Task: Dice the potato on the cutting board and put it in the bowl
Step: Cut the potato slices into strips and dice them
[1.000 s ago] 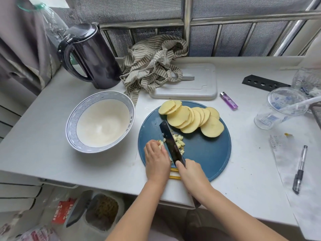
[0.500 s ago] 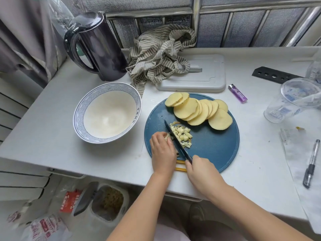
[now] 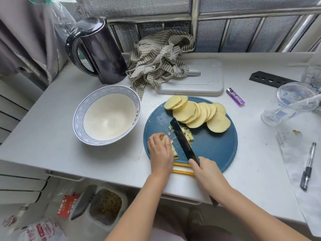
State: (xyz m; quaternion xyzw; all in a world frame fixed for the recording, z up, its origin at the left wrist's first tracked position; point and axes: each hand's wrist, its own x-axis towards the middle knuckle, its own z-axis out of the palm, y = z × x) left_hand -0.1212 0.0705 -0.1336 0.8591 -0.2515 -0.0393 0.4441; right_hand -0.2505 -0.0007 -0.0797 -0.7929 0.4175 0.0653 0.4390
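Here the right hand grips the knife, its blade slanting away and left toward the slices; the left hand holds strips on the board.

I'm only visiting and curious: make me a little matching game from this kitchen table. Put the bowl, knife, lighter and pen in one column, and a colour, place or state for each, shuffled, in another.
Things
1. bowl
2. knife
3. lighter
4. pen

Descriptions
a. purple
b. lying on a sheet of paper at the right
c. empty, left of the blue cutting board
d. gripped by the right hand, blade over the board

Pairs: 1-c, 2-d, 3-a, 4-b
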